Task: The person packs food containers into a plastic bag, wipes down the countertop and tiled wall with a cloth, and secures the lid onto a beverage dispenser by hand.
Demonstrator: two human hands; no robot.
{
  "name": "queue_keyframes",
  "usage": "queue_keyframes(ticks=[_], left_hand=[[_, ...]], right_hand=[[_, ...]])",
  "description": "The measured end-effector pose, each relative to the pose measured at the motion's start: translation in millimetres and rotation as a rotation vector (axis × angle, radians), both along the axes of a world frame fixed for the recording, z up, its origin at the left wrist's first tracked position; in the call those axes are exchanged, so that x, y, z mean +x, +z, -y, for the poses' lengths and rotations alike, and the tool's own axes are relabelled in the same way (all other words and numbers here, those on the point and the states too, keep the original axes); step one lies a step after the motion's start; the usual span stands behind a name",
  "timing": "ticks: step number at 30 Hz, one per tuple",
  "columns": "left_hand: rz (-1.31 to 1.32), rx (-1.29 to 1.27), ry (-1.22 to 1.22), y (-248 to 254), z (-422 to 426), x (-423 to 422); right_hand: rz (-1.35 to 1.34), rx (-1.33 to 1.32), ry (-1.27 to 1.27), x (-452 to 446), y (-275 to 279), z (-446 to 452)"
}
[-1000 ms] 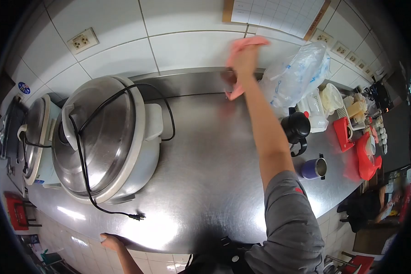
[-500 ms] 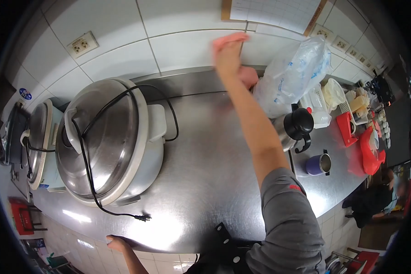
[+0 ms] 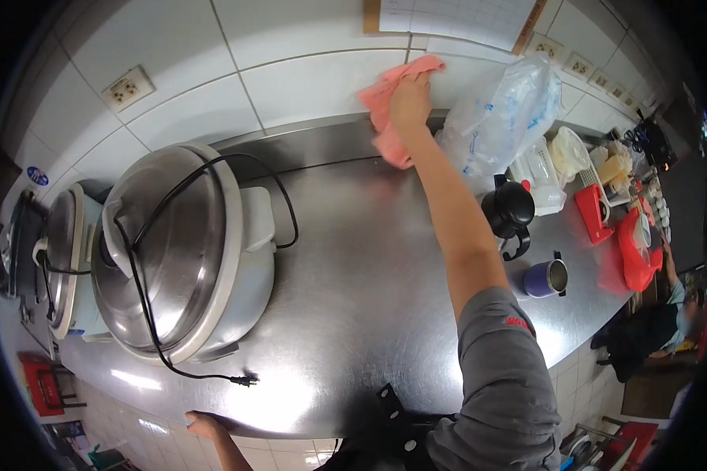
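My right hand (image 3: 411,104) is closed on a pink cloth (image 3: 381,96), pressing it to the white tiled wall just above the counter's steel backsplash. Part of the cloth hangs down over the backsplash toward the counter (image 3: 346,259). At the near left edge of the counter is my left hand (image 3: 206,426), its fingers curled at the metal rim and partly hidden. A large rice cooker (image 3: 173,251) with a steel lid stands left of my right arm, its black cord (image 3: 151,314) draped over the lid and the plug lying on the counter.
Right of my arm are a clear plastic bag (image 3: 491,118), a steel jug with black top (image 3: 511,208) and a purple cup (image 3: 543,279). Farther right sit a red bag (image 3: 636,247) and baskets. A second cooker (image 3: 64,259) stands far left. A person (image 3: 652,334) is at far right.
The pink cloth, blurred and bunched before, now shows spread out under my right hand, which has moved slightly right and down along the wall. My left hand stays at the counter edge.
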State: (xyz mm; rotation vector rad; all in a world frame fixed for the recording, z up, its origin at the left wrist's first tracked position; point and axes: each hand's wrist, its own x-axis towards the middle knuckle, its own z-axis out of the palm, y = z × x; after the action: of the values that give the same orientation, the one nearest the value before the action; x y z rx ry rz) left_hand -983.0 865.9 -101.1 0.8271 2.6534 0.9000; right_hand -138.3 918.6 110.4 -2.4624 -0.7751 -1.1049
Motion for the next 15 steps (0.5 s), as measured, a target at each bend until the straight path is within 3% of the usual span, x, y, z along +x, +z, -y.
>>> queue_keyframes(ticks=[1,3,5,8,9,11,12,13,14,15], left_hand=[[0.018,0.001,-0.025,-3,-1,-1],[0.039,-0.016,-0.004,0,-2,6],[0.056,-0.030,0.023,6,2,10],[0.025,0.012,0.033,10,-1,16],[0.016,0.004,0.056,10,-2,15],[0.008,-0.008,0.083,11,-3,16],[0.003,-0.022,0.065,13,-2,19],[-0.007,-0.042,0.041,14,3,20],[-0.011,-0.048,0.037,9,4,14],[-0.011,-0.011,0.000,6,1,11]], right_hand=[[-0.303,0.335,0.227,3,5,5],[-0.321,0.290,0.205,10,19,28],[0.014,-0.513,-0.259,26,27,41],[-0.345,0.071,0.072,205,-110,15],[-0.340,0.077,0.079,185,-101,12],[-0.958,0.333,0.193,94,-63,14],[-0.930,-0.145,0.171,48,-36,5],[-0.742,-0.676,0.181,0,-7,-5],[-0.527,-1.034,0.275,-49,23,-15],[-0.446,-0.909,0.099,-92,13,-29]])
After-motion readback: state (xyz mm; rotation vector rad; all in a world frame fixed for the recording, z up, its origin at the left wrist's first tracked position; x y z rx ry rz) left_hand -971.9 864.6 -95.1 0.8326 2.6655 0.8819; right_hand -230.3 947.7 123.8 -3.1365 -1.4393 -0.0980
